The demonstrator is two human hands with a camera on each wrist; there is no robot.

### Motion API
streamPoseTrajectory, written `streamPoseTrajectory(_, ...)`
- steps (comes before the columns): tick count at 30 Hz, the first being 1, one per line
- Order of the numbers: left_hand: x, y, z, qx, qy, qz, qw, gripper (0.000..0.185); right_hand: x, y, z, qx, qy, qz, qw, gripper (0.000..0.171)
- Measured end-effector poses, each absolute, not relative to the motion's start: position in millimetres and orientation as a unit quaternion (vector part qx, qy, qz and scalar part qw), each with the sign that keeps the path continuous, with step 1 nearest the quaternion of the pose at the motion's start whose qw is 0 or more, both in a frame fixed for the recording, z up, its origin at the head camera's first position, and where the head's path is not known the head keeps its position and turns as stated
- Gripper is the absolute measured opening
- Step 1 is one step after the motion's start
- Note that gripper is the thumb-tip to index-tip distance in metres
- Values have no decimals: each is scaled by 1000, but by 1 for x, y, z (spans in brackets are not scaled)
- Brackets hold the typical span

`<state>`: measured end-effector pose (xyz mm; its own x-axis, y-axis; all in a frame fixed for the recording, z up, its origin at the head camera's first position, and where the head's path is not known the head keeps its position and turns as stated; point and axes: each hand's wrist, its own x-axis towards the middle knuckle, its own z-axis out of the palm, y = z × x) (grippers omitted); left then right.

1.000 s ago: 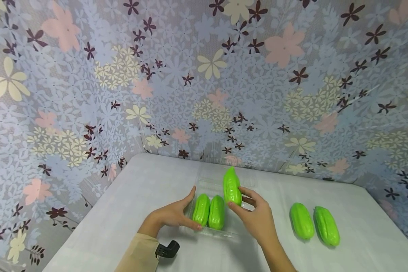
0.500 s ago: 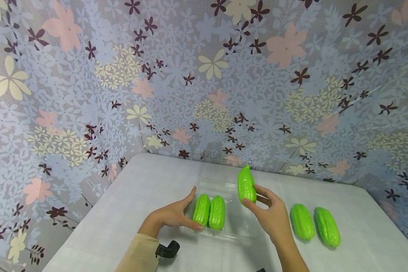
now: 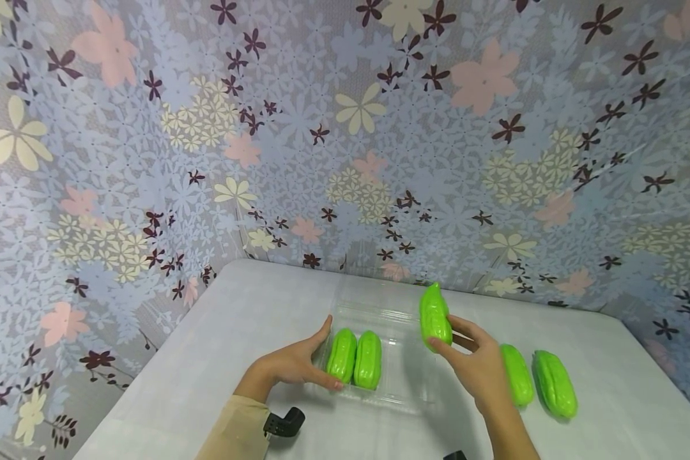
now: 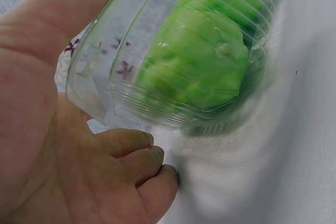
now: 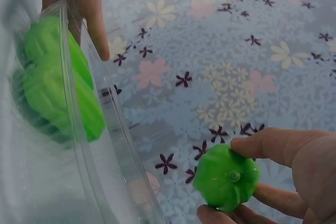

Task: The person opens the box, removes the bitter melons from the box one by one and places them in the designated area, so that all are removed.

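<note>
My left hand point(image 3: 290, 364) grips the left end of a clear plastic clamshell box point(image 3: 402, 380), thumb at the near corner and index finger along the far side. Two bright green ridged gourds lie side by side in its left part, a left gourd point(image 3: 342, 356) and a right gourd point(image 3: 368, 361). My right hand point(image 3: 476, 361) pinches a third green gourd point(image 3: 435, 316) between thumb and fingers, raised near the box's right edge with its pointed tip up. In the right wrist view the held gourd point(image 5: 227, 177) shows its blunt end with a small round nub.
Two more green gourds, one point(image 3: 517, 375) partly behind my right hand and another point(image 3: 555, 385), lie on the white-covered table point(image 3: 207, 345) to the right. The box's raised clear lid point(image 3: 374, 313) is at the back. A flower-patterned wall point(image 3: 345, 160) stands behind the table.
My right hand has carried the gourd rightward, from over the middle of the box to its right edge. The left hand and the two gourds in the box stay put.
</note>
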<state>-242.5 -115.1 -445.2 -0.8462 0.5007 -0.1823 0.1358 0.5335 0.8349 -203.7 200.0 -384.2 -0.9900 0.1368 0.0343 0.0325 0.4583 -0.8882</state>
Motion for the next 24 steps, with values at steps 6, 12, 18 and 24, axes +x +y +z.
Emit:
streamPoseTrajectory(6, -243, -114, -446, 190, 852, 443, 203, 129, -202, 213, -382, -82, -859, 505, 18, 82)
streamPoseTrajectory(12, -243, -113, -446, 188, 855, 441, 199, 129, -205, 229, -386, -105, -861, 498, 2, 87)
streamPoseTrajectory(18, -243, -114, -446, 186, 854, 443, 200, 129, -209, 246, -396, -138, -854, 502, -13, 91)
streamPoseTrajectory(24, -243, -115, -447, 182, 853, 445, 203, 128, -215, 259, -407, -159, -863, 479, -28, 92)
